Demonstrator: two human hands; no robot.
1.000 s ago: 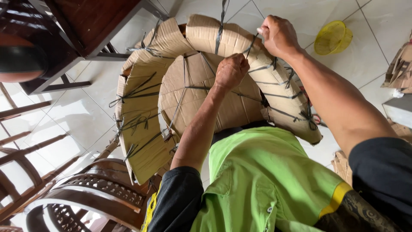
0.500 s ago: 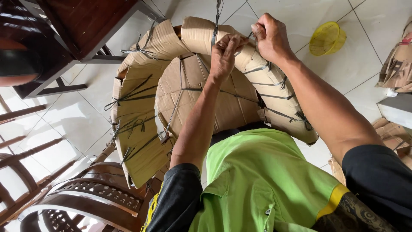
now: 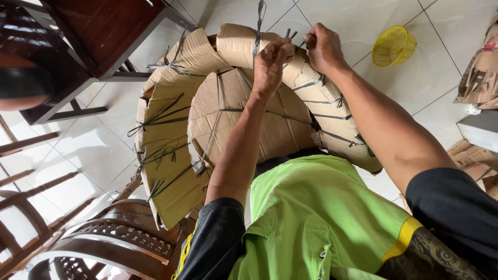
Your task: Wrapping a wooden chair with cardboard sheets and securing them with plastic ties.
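A round chair wrapped in brown cardboard [image 3: 171, 129] stands on the tiled floor below me, bound with several grey plastic straps. Both my hands meet at the top of its curved back. My left hand [image 3: 271, 61] is closed on a grey strap [image 3: 258, 28] that runs up over the cardboard. My right hand [image 3: 322, 47] pinches the short strap ends [image 3: 293, 36] beside it. The two hands almost touch. My green and black shirt hides the chair's near side.
A dark wooden table [image 3: 98, 31] stands at the upper left. Carved wooden chair backs [image 3: 119, 243] crowd the lower left. A yellow plastic basket [image 3: 393, 45] lies on the white floor tiles at the upper right. Cardboard scraps [image 3: 480, 78] sit at the right edge.
My left hand has risen from the chair's inner back panel to the top rim and closed on the strap next to my right hand, which stayed in place.
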